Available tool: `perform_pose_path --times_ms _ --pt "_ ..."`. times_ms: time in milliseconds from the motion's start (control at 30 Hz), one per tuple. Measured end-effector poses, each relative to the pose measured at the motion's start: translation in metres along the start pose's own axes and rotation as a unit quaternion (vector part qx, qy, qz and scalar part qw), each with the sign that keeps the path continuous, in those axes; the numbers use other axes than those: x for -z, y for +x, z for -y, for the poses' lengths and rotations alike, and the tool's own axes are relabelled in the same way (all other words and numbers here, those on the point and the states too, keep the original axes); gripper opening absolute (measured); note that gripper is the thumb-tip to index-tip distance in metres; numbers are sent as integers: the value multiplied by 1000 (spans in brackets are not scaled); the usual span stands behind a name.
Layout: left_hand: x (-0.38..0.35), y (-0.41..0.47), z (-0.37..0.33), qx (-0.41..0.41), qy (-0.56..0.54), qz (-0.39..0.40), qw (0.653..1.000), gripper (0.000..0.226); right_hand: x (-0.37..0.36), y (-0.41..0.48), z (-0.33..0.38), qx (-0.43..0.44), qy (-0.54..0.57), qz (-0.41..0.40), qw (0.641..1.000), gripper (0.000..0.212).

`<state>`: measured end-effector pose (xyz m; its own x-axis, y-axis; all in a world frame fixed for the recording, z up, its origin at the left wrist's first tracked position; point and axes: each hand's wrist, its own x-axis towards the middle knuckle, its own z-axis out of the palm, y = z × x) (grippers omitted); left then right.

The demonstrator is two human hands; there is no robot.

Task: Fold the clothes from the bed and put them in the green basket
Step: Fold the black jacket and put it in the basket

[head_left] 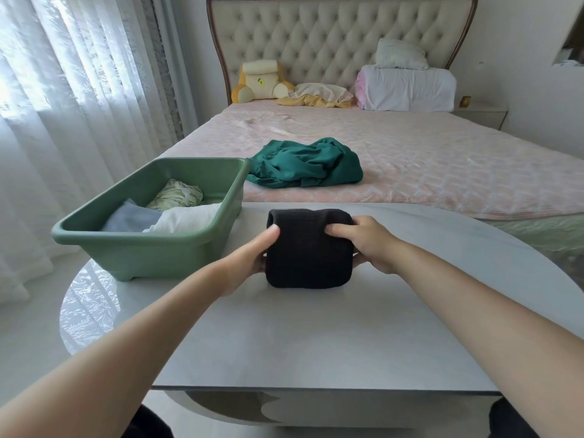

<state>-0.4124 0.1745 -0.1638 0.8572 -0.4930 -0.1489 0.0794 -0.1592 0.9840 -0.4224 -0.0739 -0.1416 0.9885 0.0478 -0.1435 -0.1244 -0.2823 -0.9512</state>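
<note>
Centre frame, over the surface (316, 336), the folded black garment (308, 248) sits between the hands. The left hand (252, 253) grips its left edge, the right hand (373, 245) its right, thumbs on top. The green basket (151, 251) stands just left.

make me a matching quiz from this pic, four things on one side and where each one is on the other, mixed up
1. black folded garment
2. teal garment
3. green basket
4. yellow plush toy

A. crumpled on the bed
B. against the headboard
C. on the table, gripped by left hand and right hand
D. on the table's left part, folded clothes inside

Pairs: 1-C, 2-A, 3-D, 4-B
</note>
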Motion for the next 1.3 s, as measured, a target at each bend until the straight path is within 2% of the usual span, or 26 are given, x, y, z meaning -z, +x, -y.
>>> perform_pose_path --times_ms 67,167,233,300,333,367,433,467,533,600,633,700,767,833,900,933,1133,1300 --pt "-5 1 -3 -7 50 -26 998 81 -5 9 0 -23 8 -45 999 31" --pt "-13 15 -9 33 61 -163 984 72 -12 24 -1 -35 -43 -137 989 35" --pt "-18 29 -17 84 60 -215 971 70 -14 31 0 -31 -80 -181 980 40" --pt "-19 40 -22 84 110 -270 953 73 -12 35 2 -19 -117 -193 974 48" --pt "-18 45 -24 32 196 -297 934 67 -11 37 3 -12 -131 -188 973 52" --pt "-17 48 -28 -61 314 -318 893 56 -10 40 3 -5 -136 -180 974 51" --pt "-19 55 -37 -226 497 -262 796 55 -9 46 3 4 -141 -162 977 41" --pt "-21 56 -43 -247 532 -215 781 57 -9 49 3 8 -154 -155 976 35" --pt "-24 61 -43 -221 532 -177 798 53 -9 53 2 7 -167 -147 975 28" --pt "-22 68 -34 -187 514 -189 816 42 -9 54 2 -1 -172 -148 974 28" --pt "-22 70 -29 -181 521 -195 811 39 -9 55 4 5 -197 -156 968 30" --pt "-20 76 -24 -166 529 -188 811 39 -8 60 9 46 -315 -200 927 37" --pt "-17 81 -23 -127 514 -172 831 40 -12 63 19 105 -389 -202 893 37" --pt "-13 83 -21 -89 482 -162 856 41 -20 61 24 119 -383 -111 909 31" --pt "-8 83 -16 -66 450 -147 878 42 -31 58 17 87 -367 -17 926 41" --pt "-6 84 -13 -55 434 -139 889 43 -32 56 11 73 -357 1 931 46" --pt "-2 93 -4 15 293 -113 949 45 -22 64 -17 16 -274 1 962 64" --pt "2 91 -1 28 213 -102 971 43 -22 70 -20 1 -267 9 964 74"
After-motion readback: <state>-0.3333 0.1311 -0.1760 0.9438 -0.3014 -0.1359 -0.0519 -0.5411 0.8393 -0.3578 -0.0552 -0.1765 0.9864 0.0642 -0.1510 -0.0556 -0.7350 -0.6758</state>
